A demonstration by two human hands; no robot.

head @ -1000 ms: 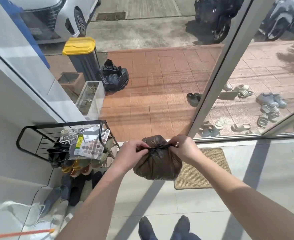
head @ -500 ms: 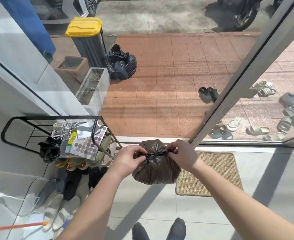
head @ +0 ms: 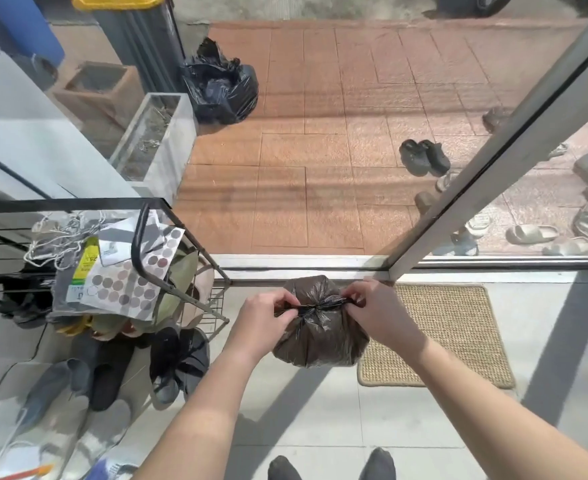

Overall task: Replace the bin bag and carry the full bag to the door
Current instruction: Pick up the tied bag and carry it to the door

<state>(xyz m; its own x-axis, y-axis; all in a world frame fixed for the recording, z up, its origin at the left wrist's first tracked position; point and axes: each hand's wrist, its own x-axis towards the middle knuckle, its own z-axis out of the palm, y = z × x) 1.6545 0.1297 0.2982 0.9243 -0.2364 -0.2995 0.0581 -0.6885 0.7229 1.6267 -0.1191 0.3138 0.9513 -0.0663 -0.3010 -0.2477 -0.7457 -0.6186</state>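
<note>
Pinching the twisted neck of the full brown bin bag (head: 320, 337), the left hand (head: 263, 323) and right hand (head: 382, 315) hold it above the floor, beside the woven doormat (head: 458, 327), just inside the open doorway.

**Inspector:** State of the opening at the threshold (head: 296, 262)?

**Assistant:** Passable across its middle. Bare paving (head: 320, 150) runs straight out beyond it.

**Inspector:** Left end?

**Assistant:** A shoe rack (head: 78, 202) stands against it, heaped with papers. There are loose shoes (head: 178, 362) on the floor just inside. Beyond it, a planter (head: 157, 140) and a black sack (head: 221, 86) sit left of the open lane.

**Inspector:** Right end?

**Assistant:** The door frame (head: 493, 161) meets it there, and glass closes everything past it. Black clogs (head: 424, 156) lie beyond, near the frame. A doormat (head: 458, 334) lies flat just inside.

**Inspector:** The load?

**Assistant:** The full bag (head: 320, 341), gripped by the left hand (head: 264, 320) and right hand (head: 382, 313), hangs just inside the middle, apart from rack and frame.
</note>
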